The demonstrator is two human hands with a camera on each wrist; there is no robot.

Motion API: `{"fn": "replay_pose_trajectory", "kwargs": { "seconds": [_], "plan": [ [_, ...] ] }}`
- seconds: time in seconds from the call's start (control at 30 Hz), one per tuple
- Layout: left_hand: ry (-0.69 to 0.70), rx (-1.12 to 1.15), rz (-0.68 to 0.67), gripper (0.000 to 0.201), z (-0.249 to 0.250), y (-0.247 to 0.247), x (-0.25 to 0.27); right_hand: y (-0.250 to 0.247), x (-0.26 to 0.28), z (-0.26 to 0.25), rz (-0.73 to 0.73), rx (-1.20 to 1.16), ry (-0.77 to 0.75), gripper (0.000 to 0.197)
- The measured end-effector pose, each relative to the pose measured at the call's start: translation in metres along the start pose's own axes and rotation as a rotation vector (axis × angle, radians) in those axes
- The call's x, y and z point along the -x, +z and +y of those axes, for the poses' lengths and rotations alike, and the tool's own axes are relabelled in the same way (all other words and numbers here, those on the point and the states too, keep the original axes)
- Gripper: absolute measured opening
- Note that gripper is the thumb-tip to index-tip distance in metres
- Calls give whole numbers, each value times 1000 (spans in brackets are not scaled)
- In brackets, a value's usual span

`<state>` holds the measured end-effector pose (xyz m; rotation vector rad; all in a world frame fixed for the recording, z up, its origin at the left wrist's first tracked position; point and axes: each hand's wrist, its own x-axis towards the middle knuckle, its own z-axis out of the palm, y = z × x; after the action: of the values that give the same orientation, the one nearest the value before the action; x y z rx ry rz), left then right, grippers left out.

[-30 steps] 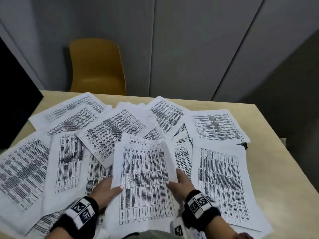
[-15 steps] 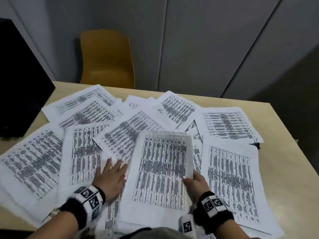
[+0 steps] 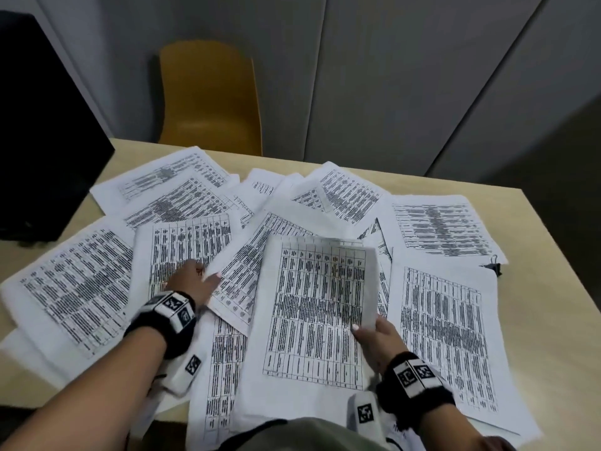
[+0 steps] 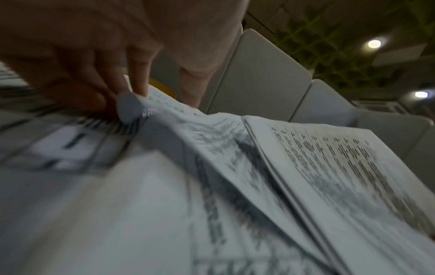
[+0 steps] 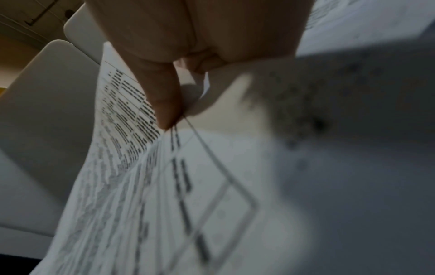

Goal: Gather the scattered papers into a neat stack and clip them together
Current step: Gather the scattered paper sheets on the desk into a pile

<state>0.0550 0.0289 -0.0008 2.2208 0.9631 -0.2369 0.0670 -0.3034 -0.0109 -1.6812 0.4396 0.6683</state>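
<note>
- Since the earlier frames, the left hand (image 3: pixel 195 281) is reaching further out to the left and forward, away from the centre sheet, and is now catching the near corner of a slanted sheet (image 3: pixel 257 265).
- Lying furthest left, a black monitor (image 3: pixel 42 125) is standing on the wooden table (image 3: pixel 553 255), with printed papers (image 3: pixel 74 284) fanning out beside it and overlapping one another.
- In the left wrist view, the left hand's fingers (image 4: pixel 139 81) are curling down and pinching up the corner of that slanted sheet; the grip is looking shallow, on the corner only.
- In the middle, the right hand (image 3: pixel 377 336) is gripping a small gathered stack (image 3: pixel 315 307) by its right edge, thumb on top and fingers underneath, lifting that edge slightly off the spread.
- Sitting at the far right, the black binder clip (image 3: pixel 492 267) is touching the edge of a sheet, untouched and well apart from both hands.
- Behind the table, a yellow chair (image 3: pixel 211 96) is standing against the grey wall.
- Judging from this, the corner pinch could tear or crease the slanted sheet if pulled fast, since neighbouring sheets are lying over it.
- Dragging it could also be pulling loose neighbours along, pushing the left-most sheets over the table edge.
- With one-sided support, the held stack could be sagging and fanning out, spoiling the alignment before clipping.
</note>
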Motion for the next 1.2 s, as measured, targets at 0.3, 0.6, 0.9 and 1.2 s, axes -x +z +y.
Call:
{"fn": "replay_pose_trajectory", "kwargs": {
  "seconds": [0.3,0.6,0.9,1.2],
  "plan": [
    [166,-140,-328,28,-24,24,56,4,3,3,-17,-108,8,19],
    [-64,253,28,72,-12,16,61,2,3,6,-19,-32,49,14],
    [-142,363,-376,89,-5,36,81,18,10,4,-104,8,67,28],
    [-186,155,346,65,-43,-13,46,14,9,11,-12,-1,58,22]
  ]
}}
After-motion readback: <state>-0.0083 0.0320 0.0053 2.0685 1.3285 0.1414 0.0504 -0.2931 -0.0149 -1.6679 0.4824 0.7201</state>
